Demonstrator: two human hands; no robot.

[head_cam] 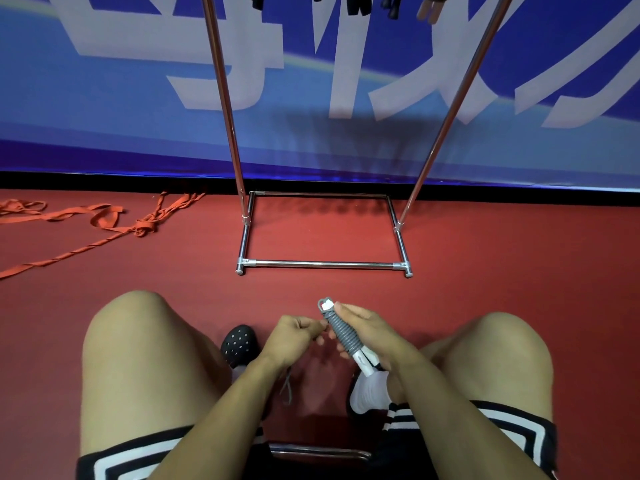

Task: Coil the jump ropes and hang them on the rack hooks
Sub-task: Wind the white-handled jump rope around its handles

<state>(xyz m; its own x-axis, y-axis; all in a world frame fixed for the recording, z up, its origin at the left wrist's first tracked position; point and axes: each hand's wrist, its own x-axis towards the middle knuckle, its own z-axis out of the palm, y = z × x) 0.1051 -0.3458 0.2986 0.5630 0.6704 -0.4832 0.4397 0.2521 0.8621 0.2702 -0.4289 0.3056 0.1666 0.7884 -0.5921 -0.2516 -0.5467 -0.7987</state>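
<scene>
A grey jump rope (341,329) is wound tightly round its white handles, which stick out below my right hand (372,332). That hand grips the bundle at a slant between my knees. My left hand (294,336) pinches the rope's loose grey end beside the coil; a short tail (287,389) hangs under my left wrist. The chrome rack (323,263) stands on the floor ahead, its two poles rising out of view. Dark rope handles (353,5) and wooden ones (431,10) hang at the top edge.
An orange strap (104,220) lies tangled on the red floor at the left. A blue banner (104,98) covers the wall behind the rack. My knees flank my hands, with a black perforated shoe (239,342) and a white sock (369,393) below them.
</scene>
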